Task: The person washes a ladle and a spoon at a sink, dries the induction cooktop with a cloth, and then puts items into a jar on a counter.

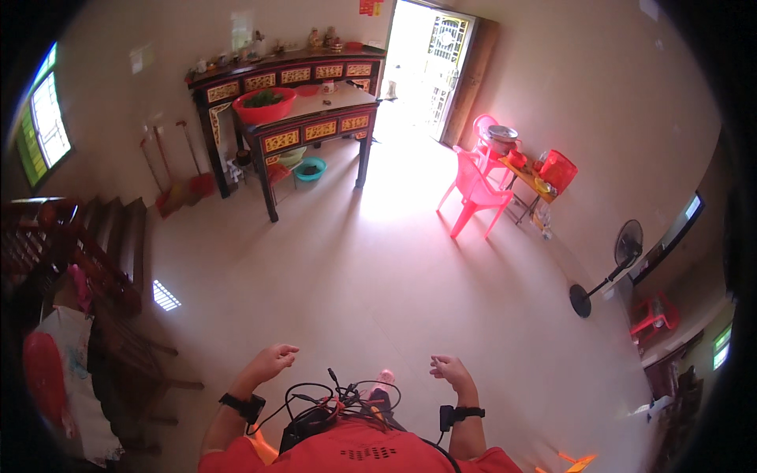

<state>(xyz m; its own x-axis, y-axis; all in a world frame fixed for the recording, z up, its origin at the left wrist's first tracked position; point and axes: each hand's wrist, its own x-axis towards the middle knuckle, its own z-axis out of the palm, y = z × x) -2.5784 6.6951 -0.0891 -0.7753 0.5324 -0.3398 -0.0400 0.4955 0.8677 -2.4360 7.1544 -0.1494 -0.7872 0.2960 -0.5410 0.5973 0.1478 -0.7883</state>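
Observation:
My left hand (275, 362) hangs in the air over the pale floor, fingers loosely bent and holding nothing that I can see. On the other side, my right hand (450, 371) is also in the air, half curled with its fingertips slightly apart; no object shows clearly in it. Both wrists wear black straps with small box modules. Between the hands, a tangle of black cables (340, 399) lies in front of my red shirt (366, 446). One pink shoe (384, 378) is visible beyond the cables. Neither hand touches any furniture.
Ahead stands a carved altar table (319, 130) bearing a red basin (264, 106) of greens. An open door (452, 71) lets in light. Pink plastic chairs (476, 183), a folding table (528, 177) and a pedestal fan (627, 245) are right; wooden stairs (127, 236) and brooms (168, 189) left.

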